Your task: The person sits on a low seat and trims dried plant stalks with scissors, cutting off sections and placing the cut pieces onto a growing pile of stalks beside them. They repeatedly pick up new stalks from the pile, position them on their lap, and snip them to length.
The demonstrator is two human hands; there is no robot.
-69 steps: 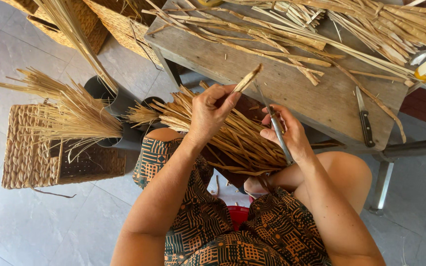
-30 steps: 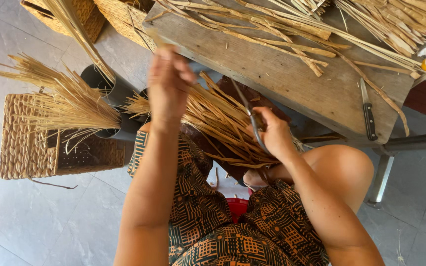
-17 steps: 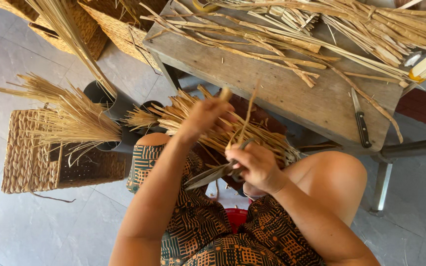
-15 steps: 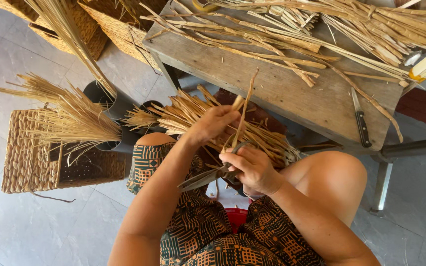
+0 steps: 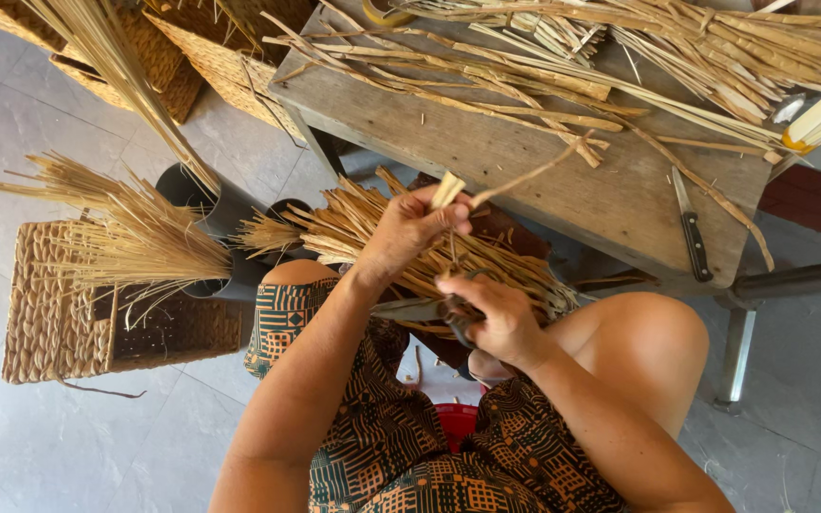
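Note:
My left hand [image 5: 409, 228] pinches a flat pale straw strip [image 5: 448, 190] upright above my lap; a thinner curl of it bends away to the right. My right hand [image 5: 491, 318] is closed on a knife [image 5: 409, 309] whose blade points left, just under the left hand. A thick bundle of straw strips [image 5: 401, 233] lies across my knees beneath both hands.
A wooden bench [image 5: 544, 161] ahead carries many loose straw strips and a second knife [image 5: 691, 228] near its right edge. Woven baskets [image 5: 68, 323] and black tubes [image 5: 211, 199] holding straw stand on the tiled floor to the left. A red stool [image 5: 456, 423] shows between my legs.
The left hand reached forward, then came back with a strip held upright. The right hand dropped from chest height to the lap and turned the knife blade to the left.

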